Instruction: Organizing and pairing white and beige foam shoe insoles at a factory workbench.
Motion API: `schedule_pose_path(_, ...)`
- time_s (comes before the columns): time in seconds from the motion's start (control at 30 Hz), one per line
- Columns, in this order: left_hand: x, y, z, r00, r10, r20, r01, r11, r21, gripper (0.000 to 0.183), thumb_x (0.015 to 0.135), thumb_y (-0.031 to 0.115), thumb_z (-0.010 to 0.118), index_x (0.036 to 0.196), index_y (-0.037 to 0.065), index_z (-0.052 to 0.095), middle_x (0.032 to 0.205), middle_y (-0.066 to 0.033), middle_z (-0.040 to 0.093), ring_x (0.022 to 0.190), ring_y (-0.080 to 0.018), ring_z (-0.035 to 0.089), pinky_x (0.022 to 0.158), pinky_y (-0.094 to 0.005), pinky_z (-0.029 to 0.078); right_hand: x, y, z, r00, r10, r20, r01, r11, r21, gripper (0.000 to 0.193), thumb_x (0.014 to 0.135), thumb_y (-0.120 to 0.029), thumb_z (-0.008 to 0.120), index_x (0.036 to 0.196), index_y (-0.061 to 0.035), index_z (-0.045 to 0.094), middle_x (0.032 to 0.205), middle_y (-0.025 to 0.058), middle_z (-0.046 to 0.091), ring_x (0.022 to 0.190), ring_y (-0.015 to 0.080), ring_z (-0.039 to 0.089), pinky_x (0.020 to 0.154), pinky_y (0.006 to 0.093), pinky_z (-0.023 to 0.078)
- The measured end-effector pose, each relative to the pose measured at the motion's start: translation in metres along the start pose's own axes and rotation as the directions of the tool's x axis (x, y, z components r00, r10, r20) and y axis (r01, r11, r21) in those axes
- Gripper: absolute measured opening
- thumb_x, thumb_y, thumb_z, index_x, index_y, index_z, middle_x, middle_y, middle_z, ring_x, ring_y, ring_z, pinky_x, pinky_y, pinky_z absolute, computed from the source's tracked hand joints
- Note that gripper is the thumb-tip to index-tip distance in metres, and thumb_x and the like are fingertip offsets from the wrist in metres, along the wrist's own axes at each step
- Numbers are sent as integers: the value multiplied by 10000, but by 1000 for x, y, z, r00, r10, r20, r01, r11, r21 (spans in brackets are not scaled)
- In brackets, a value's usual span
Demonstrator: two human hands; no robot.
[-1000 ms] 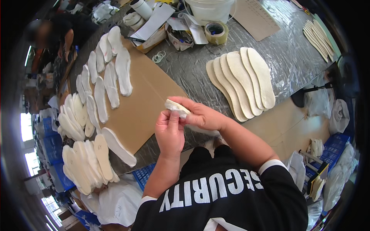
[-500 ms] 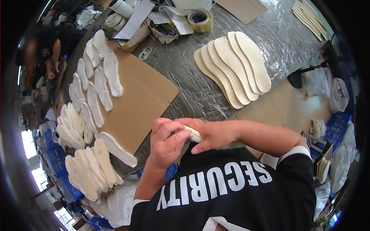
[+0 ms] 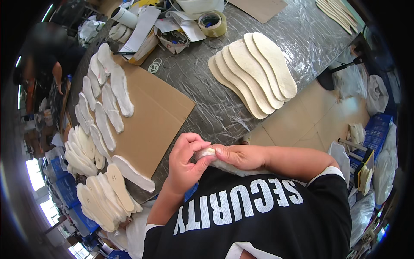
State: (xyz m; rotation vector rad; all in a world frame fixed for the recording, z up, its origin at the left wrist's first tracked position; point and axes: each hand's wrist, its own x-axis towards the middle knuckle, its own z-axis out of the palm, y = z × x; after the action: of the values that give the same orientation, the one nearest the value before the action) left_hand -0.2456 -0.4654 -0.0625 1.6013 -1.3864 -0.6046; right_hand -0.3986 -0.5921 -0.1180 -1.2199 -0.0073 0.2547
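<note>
Close to my body, both hands grip a fleecy white insole (image 3: 235, 169), whose length runs under my right hand along my shirt. My left hand (image 3: 186, 159) pinches one end between thumb and fingers. Beside it my right hand (image 3: 243, 156) is closed on the same piece, thumb pressing near that end; its other fingers are mostly hidden. Ahead, a fanned stack of cream insoles (image 3: 254, 71) lies on the plastic-covered table (image 3: 194, 90). To the left, several fluffy white insoles (image 3: 108, 103) rest in rows on and beside a brown cardboard sheet (image 3: 151, 116).
Piles of insoles (image 3: 103, 198) sit at the table's left edge. A tape roll (image 3: 212, 23), papers and a white container (image 3: 198, 5) crowd the far side. More strips (image 3: 336, 15) lie far right. Blue crates (image 3: 377, 136) stand right; another person (image 3: 47, 60) is at far left.
My hands have drawn together around the insole's end, my right thumb now lying on top. More of the white fleece shows below my right hand. The whole view has shifted slightly.
</note>
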Motion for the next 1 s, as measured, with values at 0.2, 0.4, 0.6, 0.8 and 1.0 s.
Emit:
schedule_pose_path(0.2, 3, -1, -7, 984, -61, 166, 78, 992, -98, 201, 724, 25, 743, 903, 25, 650, 895, -75, 626, 812, -226, 562, 701, -307, 465, -2, -5, 6, 991, -98, -90, 62, 939, -338, 562, 936, -360, 576, 1359, -40, 389, 1236, 203, 470, 1219, 357, 436, 1034, 445, 338)
schedule_pose_path(0.4, 1, 2, -1, 992, -28, 127, 43, 992, -115, 154, 756, 41, 732, 875, 11, 639, 886, -78, 633, 844, -225, 566, 746, -319, 465, 1, -19, 10, 980, 62, -187, -130, 917, -376, 563, 866, -108, 525, 1401, -67, 355, 1261, 189, 463, 1244, 384, 408, 1021, 482, 332)
schedule_pose_path(0.6, -7, -6, 3, 999, -27, 24, 31, 984, -173, 150, 811, 111, 719, 855, 3, 624, 863, -78, 629, 862, -228, 572, 788, -337, 468, 3, -13, 11, 972, -16, -235, -94, 889, -447, 604, 843, -86, 527, 1415, -51, 338, 1268, 205, 463, 1245, 385, 421, 1021, 469, 349)
schedule_pose_path(0.8, -14, -38, 0, 992, -125, -9, 111, 907, -406, 78, 847, 37, 676, 883, -8, 625, 894, -68, 611, 836, -162, 559, 750, -275, 452, 10, -12, -17, 994, 67, 81, -66, 998, -14, 697, 817, -92, 599, 1442, -12, 300, 1272, 191, 495, 1209, 260, 471, 1023, 346, 367)
schedule_pose_path(1.0, -3, -32, 6, 921, -374, 106, 363, 730, -579, 210, 888, 127, 675, 999, -42, 618, 1013, -89, 576, 960, -146, 547, 897, -288, 431, 21, 13, -22, 975, 221, 29, -217, 971, -98, 574, 853, -69, 491, 1410, -45, 354, 1085, 165, 608, 1005, 236, 586, 891, 380, 440)
